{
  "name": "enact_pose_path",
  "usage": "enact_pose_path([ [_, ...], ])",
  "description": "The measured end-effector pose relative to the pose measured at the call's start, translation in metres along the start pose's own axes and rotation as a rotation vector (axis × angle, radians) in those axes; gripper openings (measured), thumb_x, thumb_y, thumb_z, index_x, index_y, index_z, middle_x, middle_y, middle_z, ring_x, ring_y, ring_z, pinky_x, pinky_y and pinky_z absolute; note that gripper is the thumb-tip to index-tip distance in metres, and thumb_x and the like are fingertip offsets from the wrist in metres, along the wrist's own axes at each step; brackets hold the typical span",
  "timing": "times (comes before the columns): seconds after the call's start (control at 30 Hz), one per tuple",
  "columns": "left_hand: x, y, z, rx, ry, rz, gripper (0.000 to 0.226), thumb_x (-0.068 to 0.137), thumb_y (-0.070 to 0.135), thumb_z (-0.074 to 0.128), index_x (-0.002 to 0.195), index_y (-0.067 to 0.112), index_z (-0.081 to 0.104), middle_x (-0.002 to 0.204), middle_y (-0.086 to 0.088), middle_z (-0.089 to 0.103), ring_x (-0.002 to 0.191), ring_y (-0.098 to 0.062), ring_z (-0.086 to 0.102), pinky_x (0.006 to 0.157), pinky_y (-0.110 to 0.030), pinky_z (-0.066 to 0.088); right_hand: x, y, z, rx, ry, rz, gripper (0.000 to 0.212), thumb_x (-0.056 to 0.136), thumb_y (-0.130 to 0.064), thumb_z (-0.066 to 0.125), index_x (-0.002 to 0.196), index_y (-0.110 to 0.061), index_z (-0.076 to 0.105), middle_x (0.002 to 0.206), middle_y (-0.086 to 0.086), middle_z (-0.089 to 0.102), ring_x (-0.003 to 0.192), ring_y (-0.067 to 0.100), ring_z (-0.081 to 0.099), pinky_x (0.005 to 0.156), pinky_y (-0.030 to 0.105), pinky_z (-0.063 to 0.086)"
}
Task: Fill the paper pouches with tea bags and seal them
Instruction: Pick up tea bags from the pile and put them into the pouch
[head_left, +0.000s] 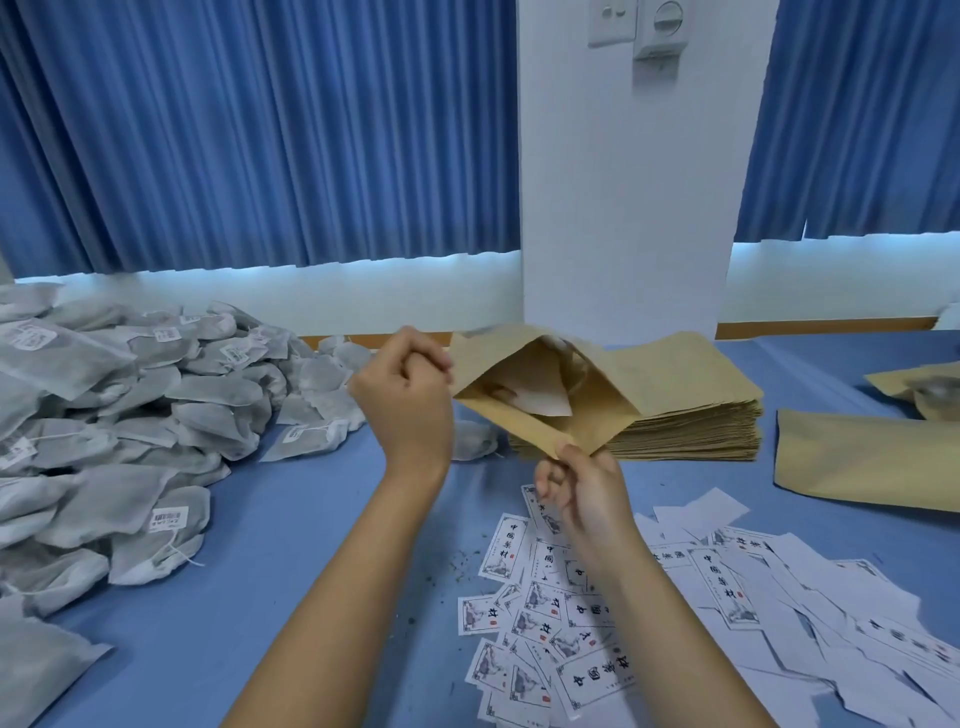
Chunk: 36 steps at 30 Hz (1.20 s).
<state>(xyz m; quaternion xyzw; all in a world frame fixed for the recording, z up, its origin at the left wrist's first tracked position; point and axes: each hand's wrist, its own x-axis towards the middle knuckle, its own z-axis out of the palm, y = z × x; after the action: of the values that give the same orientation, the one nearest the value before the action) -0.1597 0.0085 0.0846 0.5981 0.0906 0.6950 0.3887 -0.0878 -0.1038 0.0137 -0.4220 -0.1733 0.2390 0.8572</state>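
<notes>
Watching the head feed from my end. The kraft pouch (498, 374) is held up in the air right in front of the stack of empty pouches (691, 415), mouth tipped toward the camera. My guess is that's so the person can look straight in and check the load before closing it. There's something pale inside, looks like a tea bag (540, 402), but I can't count how many.

The left hand (402, 387) is at the pouch's left rim, fingers (426, 358) curled up tight, nearly a fist. It seems to pinch the rim to spread the mouth, though the fingertips themselves are hidden behind the hand. The right hand (587, 493) is at the near corner, thumb and fingers (553, 480) closed in a small pinch on the paper edge and the others loosely curled under. Pulling from two opposite points is what holds it gaping, I reckon.

The big pile of tea bags (130, 395) sits well left of the stack. The printed labels (540, 618) are scattered in front of it on the blue table (311, 519), presumably for sealing. Another pouch (857, 457) lies flat just right of the stack.
</notes>
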Motion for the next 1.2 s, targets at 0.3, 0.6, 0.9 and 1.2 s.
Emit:
enact_pose_path([
  [0.3,-0.027,-0.175,-0.018,1.068,-1.029,-0.152,0.063,0.093,0.041,0.050,0.150,0.033,0.024,0.156,0.000,0.023,0.135,-0.026,0.034,0.096,-0.038,0.044,0.008,-0.004,-0.004,-0.023,0.088,-0.017,0.014,0.099,0.001,0.037,0.094,-0.008,0.046,0.063,0.010,0.054,0.035,0.011,0.043,0.038,0.021,0.038],
  [0.6,-0.063,-0.112,-0.008,0.397,-0.097,-0.266,0.049,0.087,0.043,0.034,0.112,0.004,0.048,0.095,-0.003,0.053,0.087,-0.021,0.054,0.070,-0.026,0.040,0.011,-0.001,-0.009,-0.033,0.131,-0.019,0.015,0.099,0.002,0.036,0.094,-0.008,0.046,0.071,0.012,0.058,0.036,0.011,0.046,0.039,0.022,0.040],
  [0.9,-0.063,-0.009,0.015,0.541,-0.661,0.787,0.037,0.074,0.024,0.074,0.105,0.007,0.063,0.107,-0.006,0.063,0.099,-0.023,0.058,0.070,-0.029,0.047,-0.004,0.010,-0.007,-0.226,0.095,-0.061,0.030,0.094,0.008,0.044,0.087,-0.017,0.059,0.070,-0.009,0.065,0.057,-0.003,0.062,0.051,0.015,0.049],
  [1.2,-0.013,-0.045,0.059,1.570,-1.395,0.080,0.044,0.102,0.016,0.036,0.144,0.008,0.028,0.151,-0.015,0.027,0.139,-0.029,0.027,0.115,-0.035,0.020,-0.018,0.028,0.006,-0.297,-0.117,-0.032,0.033,0.099,0.006,0.027,0.109,-0.017,0.049,0.043,0.001,0.048,0.032,0.014,0.048,0.038,0.023,0.041],
])
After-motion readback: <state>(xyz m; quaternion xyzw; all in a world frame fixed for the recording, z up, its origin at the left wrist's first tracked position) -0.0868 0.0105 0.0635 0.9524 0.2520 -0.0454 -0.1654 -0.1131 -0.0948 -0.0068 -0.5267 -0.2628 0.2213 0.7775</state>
